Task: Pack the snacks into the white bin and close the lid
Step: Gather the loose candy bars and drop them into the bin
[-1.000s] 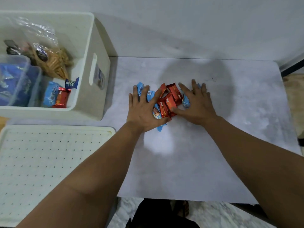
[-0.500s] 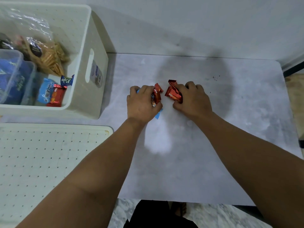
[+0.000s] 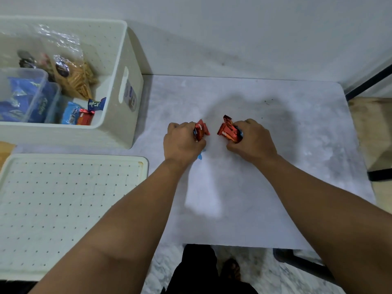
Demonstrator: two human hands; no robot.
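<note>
My left hand (image 3: pixel 182 143) is closed around a bunch of small snack packets (image 3: pixel 200 130); red wrappers stick out at the top and a blue corner shows below the palm. My right hand (image 3: pixel 252 141) grips another bunch of red and blue snack packets (image 3: pixel 228 130). Both fists sit at the middle of the white table (image 3: pixel 297 166), a short gap between them. The white bin (image 3: pixel 125 66) stands open at the back left with snacks inside. Its dotted white lid (image 3: pixel 63 204) lies flat in front of it.
Inside the bin are clear tubs with blue packets (image 3: pixel 21 98), a clear bag of biscuit sticks (image 3: pixel 74 79) and loose blue and red packets (image 3: pixel 78 115). A wall runs behind the table. The table's right edge drops to a wooden floor (image 3: pixel 377 132).
Both hands went from lying flat on the pile of packets to closing into fists around them. The two fistfuls have since drawn slightly apart.
</note>
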